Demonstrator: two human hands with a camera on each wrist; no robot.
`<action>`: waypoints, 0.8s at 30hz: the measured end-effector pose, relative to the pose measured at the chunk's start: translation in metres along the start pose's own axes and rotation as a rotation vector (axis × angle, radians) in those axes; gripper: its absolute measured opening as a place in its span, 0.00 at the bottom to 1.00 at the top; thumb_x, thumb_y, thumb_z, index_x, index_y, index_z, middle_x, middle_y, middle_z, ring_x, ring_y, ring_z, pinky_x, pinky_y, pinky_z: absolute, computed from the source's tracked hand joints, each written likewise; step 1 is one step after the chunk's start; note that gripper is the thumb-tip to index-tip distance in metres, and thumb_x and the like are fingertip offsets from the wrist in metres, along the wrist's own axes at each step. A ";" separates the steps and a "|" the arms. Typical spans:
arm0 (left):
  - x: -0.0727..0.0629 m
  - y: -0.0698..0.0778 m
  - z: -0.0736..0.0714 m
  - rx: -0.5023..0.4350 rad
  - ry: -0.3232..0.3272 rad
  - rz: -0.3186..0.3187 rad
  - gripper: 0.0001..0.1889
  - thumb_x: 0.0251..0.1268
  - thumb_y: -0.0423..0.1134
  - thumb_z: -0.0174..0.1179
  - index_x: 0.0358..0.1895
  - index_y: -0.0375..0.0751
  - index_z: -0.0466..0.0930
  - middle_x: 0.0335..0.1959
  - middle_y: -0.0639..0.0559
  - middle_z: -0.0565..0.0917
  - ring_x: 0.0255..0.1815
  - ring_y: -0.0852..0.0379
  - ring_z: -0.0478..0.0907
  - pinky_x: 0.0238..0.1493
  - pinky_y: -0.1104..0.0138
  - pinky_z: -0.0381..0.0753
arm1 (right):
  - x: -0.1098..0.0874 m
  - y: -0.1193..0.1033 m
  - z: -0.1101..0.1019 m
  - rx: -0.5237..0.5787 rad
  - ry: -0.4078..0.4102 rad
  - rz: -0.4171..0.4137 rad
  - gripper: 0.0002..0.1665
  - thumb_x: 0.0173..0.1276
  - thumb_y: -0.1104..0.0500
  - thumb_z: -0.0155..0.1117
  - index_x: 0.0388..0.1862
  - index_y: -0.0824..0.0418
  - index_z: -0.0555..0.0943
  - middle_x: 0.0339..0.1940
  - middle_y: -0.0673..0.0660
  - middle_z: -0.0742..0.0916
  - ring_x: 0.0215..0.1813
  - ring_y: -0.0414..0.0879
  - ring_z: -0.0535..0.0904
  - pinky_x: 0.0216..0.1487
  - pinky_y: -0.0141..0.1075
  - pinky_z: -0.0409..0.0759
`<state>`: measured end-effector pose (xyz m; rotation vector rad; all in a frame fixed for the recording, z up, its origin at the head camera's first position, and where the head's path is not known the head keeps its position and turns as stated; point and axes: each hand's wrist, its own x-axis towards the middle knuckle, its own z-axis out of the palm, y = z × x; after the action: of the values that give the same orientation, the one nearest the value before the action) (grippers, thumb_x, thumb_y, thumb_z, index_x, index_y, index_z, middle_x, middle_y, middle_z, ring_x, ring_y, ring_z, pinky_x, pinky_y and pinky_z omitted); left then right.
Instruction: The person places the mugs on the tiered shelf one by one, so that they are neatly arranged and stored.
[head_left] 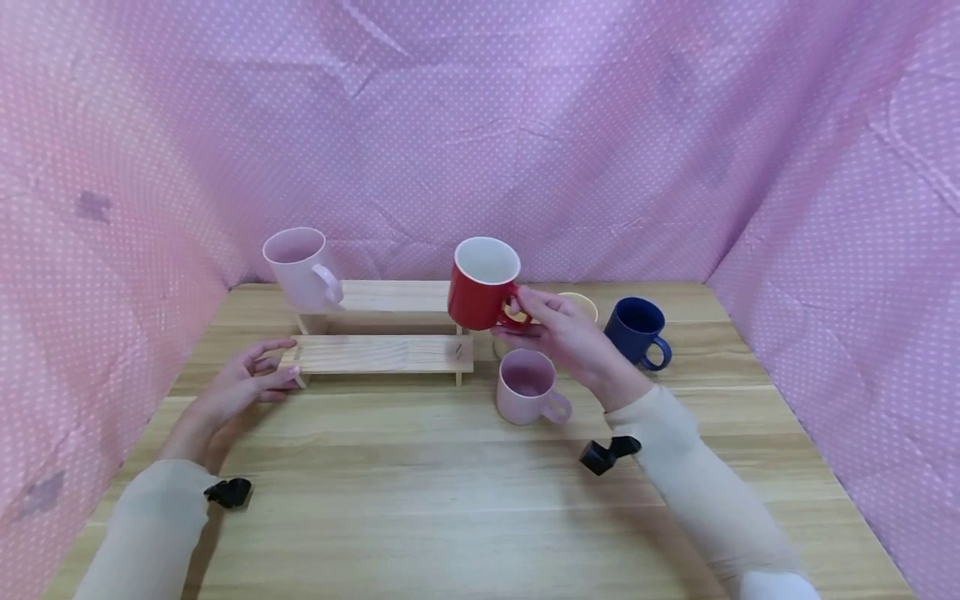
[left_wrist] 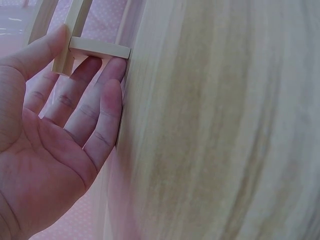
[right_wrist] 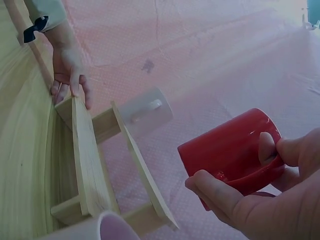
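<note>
My right hand (head_left: pixel 573 342) holds a red mug (head_left: pixel 474 302) by its handle, upright and raised over the right end of a two-step wooden rack (head_left: pixel 382 354). In the right wrist view, my thumb and fingers close round the handle of the red mug (right_wrist: pixel 227 145), some fingertips against its side. My left hand (head_left: pixel 242 382) grips the left end of the rack's lower step; in the left wrist view the thumb lies on the board (left_wrist: pixel 75 20) and the fingers reach round the end support (left_wrist: pixel 100 47). A pale pink mug (head_left: pixel 296 279) stands on the upper step's left end.
Right of the rack, a dusky pink mug (head_left: pixel 517 402) stands on the wooden table (head_left: pixel 420 500). Behind my right hand a yellow mug (head_left: pixel 587 305) is partly hidden. Farther right sits a navy mug (head_left: pixel 628 335). Pink dotted cloth (head_left: pixel 480 133) hangs around the table's back and sides.
</note>
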<state>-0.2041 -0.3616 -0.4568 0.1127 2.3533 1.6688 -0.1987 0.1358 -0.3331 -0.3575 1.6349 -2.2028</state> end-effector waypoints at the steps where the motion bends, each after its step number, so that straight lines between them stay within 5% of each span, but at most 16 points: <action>1: 0.000 0.000 0.000 -0.001 0.000 -0.003 0.36 0.72 0.44 0.65 0.77 0.43 0.58 0.54 0.37 0.77 0.47 0.52 0.86 0.49 0.59 0.87 | 0.005 0.001 0.004 0.012 0.000 0.007 0.17 0.84 0.54 0.50 0.38 0.64 0.77 0.45 0.58 0.76 0.63 0.70 0.77 0.64 0.51 0.77; 10: -0.004 -0.002 0.000 -0.024 -0.005 0.038 0.33 0.75 0.41 0.62 0.77 0.42 0.58 0.50 0.41 0.80 0.46 0.51 0.87 0.48 0.59 0.87 | 0.039 0.007 0.036 0.015 -0.002 0.038 0.17 0.85 0.57 0.47 0.38 0.66 0.74 0.42 0.58 0.74 0.64 0.72 0.74 0.65 0.54 0.75; 13: -0.003 -0.004 -0.001 -0.035 -0.003 0.063 0.31 0.75 0.38 0.62 0.75 0.43 0.61 0.47 0.45 0.82 0.45 0.52 0.87 0.46 0.60 0.88 | 0.052 0.010 0.045 0.016 0.000 0.057 0.16 0.85 0.58 0.47 0.39 0.68 0.73 0.42 0.57 0.75 0.58 0.65 0.78 0.66 0.55 0.75; 24: 0.000 -0.006 -0.002 -0.006 -0.021 0.044 0.31 0.75 0.38 0.61 0.76 0.46 0.60 0.50 0.44 0.81 0.46 0.53 0.87 0.46 0.61 0.88 | 0.090 0.017 0.072 -0.010 0.014 0.124 0.18 0.83 0.53 0.53 0.42 0.69 0.75 0.49 0.58 0.77 0.54 0.58 0.80 0.64 0.51 0.78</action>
<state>-0.2047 -0.3656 -0.4615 0.1814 2.3466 1.6865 -0.2472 0.0303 -0.3300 -0.2374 1.6301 -2.1110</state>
